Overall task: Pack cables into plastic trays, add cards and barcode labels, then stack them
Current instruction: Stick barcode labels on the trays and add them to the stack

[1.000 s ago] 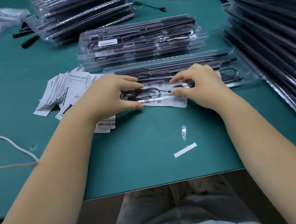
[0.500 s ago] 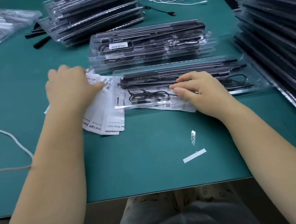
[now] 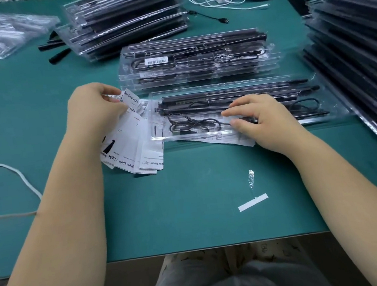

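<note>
Landmark: the open tray [image 3: 333,113], a clear plastic one that lay on the green desk [image 3: 189,201] near its middle. A black cable [image 3: 188,125] sat coiled in the tray's left compartment, with black rods along its far side. The right hand [image 3: 264,121] rested on the tray's middle, fingers nearly straight and pointed left, fingertips pressing on the plastic over the cable; it grasped nothing. A white printed sheet [image 3: 229,139] stuck out from under the tray's near edge.

The left hand [image 3: 93,108] was just left of the tray, thumb and fingers pinching a white card [image 3: 131,100] printed "Grow Light", lifted off the fanned pile of cards [image 3: 135,153] that lay touching the tray's left end.

Just behind the tray stood a short stack of packed trays [image 3: 197,60]; the top one carried a barcode label [image 3: 157,61]. Further back and left was a taller stack [image 3: 128,18]. Right of the tray, another tall stack [image 3: 354,50]. Nearer the desk edge than the tray lay a white paper strip [image 3: 253,202] and a bit of clear film [image 3: 251,179]. Far left of the tray, a grey cord [image 3: 24,181] looped over the desk.
</note>
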Tool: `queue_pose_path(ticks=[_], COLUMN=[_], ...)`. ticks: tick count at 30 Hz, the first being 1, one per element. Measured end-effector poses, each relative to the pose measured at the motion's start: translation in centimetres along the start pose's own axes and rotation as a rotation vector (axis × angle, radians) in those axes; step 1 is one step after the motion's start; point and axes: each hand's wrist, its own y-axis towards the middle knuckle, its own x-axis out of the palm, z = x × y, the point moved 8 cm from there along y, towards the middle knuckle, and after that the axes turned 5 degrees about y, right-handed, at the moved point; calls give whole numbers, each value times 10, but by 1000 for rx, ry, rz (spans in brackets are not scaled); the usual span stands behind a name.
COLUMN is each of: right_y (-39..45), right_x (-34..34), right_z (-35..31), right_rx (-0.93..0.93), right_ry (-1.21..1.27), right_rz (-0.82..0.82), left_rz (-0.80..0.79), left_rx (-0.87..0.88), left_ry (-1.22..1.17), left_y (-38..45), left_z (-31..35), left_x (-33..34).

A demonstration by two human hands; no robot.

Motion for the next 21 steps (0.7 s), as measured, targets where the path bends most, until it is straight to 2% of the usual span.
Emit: queue_pose_path(ticks=[3,7,10,12,14,18,21], right_y=[0,-1,-1,-1,-1,0,0], right_x=[0,0,0,1,1,1,1], right_z=[0,1,1,2,2,3,3], right_rx=[1,3,2,3,5,3,3], right_ry=[-2,0,-4,-3,-3,-13,-16], right_rz=[-2,-4,-14,-19,-21,-25,-28], left_rz=[25,136,228,234,157,50,72], left_rx=[67,223,262,275,243,109,25], left_ry=[-24,55,-1,-46,-4,361,344], left_y=[-3,-6,-11,-13,-11,-4,-2], left_z=[6,22,27,30,28,11,3], left_x=[0,-6,-15,-17,-9,7,4])
